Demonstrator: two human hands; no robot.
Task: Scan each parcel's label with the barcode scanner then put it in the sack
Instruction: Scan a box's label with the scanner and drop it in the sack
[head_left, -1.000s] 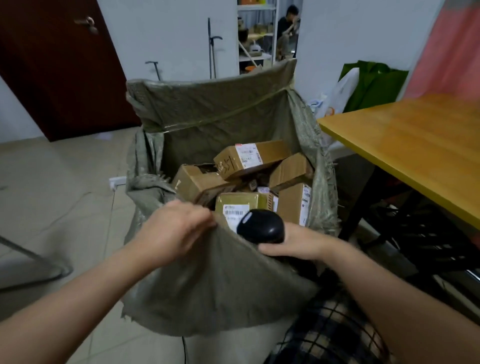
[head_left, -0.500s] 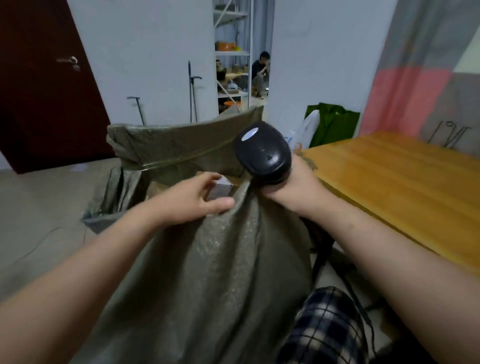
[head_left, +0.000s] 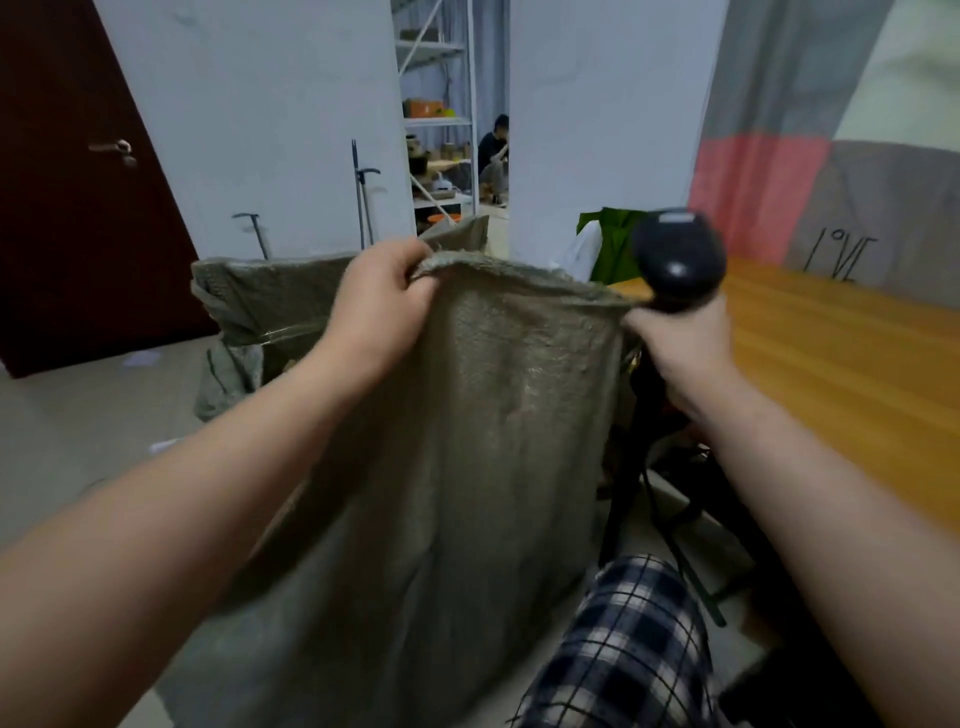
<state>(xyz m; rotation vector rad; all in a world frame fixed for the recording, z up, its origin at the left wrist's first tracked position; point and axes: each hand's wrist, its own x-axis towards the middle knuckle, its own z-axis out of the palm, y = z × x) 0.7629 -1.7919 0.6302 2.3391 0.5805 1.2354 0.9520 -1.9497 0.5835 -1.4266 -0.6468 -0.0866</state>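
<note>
A large grey-green woven sack (head_left: 467, 441) stands on the floor in front of me, its near wall pulled up high and taut. My left hand (head_left: 379, 306) grips the near rim at its top left. My right hand (head_left: 675, 343) pinches the rim's right corner while also holding the black barcode scanner (head_left: 675, 260), whose head points up. The raised cloth hides the parcels inside the sack.
A wooden table (head_left: 841, 353) lies to the right, with dark legs under it. A green bag (head_left: 618, 244) sits behind the sack by the white wall. A dark red door (head_left: 78, 208) is at the left. A person sits in the far room (head_left: 493, 150).
Both hands have lifted the sack's near rim upward and apart. The parcels seen inside a second ago are now covered, and the scanner has moved up and right.
</note>
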